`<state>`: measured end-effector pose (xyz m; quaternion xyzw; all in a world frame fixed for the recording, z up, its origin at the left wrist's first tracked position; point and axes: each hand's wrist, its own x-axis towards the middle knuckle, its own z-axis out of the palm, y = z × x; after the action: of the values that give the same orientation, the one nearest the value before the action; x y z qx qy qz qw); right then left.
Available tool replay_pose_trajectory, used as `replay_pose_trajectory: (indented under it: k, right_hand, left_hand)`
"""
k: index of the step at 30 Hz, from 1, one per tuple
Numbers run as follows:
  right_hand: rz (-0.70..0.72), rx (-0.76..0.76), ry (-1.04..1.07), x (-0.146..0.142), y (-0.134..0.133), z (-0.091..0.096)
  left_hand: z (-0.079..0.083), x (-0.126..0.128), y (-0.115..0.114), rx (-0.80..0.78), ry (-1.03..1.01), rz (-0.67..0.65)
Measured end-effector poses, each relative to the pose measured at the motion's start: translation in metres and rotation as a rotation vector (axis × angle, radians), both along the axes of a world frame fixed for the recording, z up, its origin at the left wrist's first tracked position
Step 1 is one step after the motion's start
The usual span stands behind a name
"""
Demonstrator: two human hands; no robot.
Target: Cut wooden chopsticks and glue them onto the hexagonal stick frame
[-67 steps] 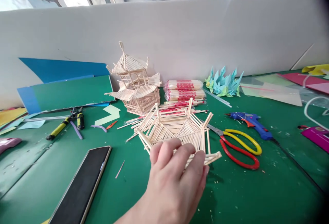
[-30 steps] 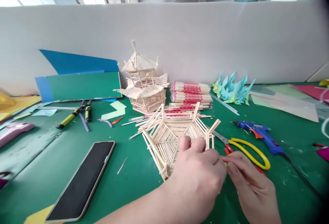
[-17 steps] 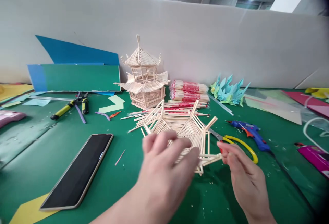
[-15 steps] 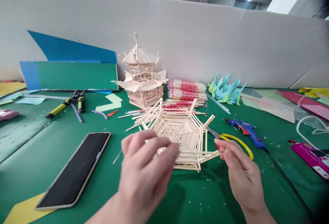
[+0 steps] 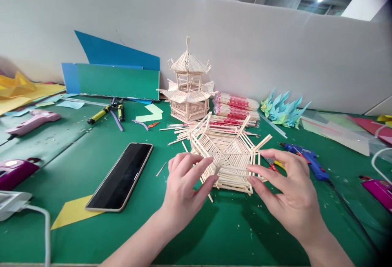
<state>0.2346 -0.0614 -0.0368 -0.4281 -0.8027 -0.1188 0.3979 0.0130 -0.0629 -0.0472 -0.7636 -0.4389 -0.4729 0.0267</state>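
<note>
A frame of pale wooden sticks [image 5: 229,154], many-sided with a web-like slatted floor and upright corner sticks, sits on the green table in front of me. My left hand [image 5: 191,179] is at its near left side, thumb and forefinger closed around a stick end. Opposite it, my right hand [image 5: 284,185] pinches the other end of what looks like the same thin wooden stick [image 5: 234,170], held level across the near side of the frame. My fingers partly cover the frame's near corners. Red-handled scissors [image 5: 272,166] lie partly hidden behind my right hand.
A finished stick pagoda [image 5: 189,91] stands behind, beside packs of sticks [image 5: 237,101] and a blue paper model [image 5: 284,110]. A blue glue gun [image 5: 312,163] lies right; a phone [image 5: 122,177], pliers [image 5: 105,112] and a pink glue gun [image 5: 35,122] lie left.
My view has turned left. My left hand has lowered to the frame's near left side, and my right hand has moved inward from the frame's right corner, so both are at the stick.
</note>
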Motion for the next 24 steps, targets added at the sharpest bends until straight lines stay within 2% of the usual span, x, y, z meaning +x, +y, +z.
replay_pose_trajectory:
  k: [5, 9, 19, 24]
  right_hand:
    - [0.025, 0.013, -0.113, -0.020, 0.003, 0.014]
    - [0.007, -0.029, -0.125, -0.029, 0.004, 0.017]
    - [0.028, -0.027, -0.102, -0.033, 0.008, 0.014]
    - [0.026, -0.046, -0.090, -0.030, 0.006, 0.018]
  left_hand:
    - [0.000, 0.006, 0.006, -0.005, -0.011, -0.015]
    - [0.002, 0.007, 0.009, -0.017, -0.004, -0.031]
    - [0.004, 0.006, 0.009, -0.017, -0.003, -0.051]
    - [0.003, 0.004, 0.008, -0.020, 0.011, -0.054]
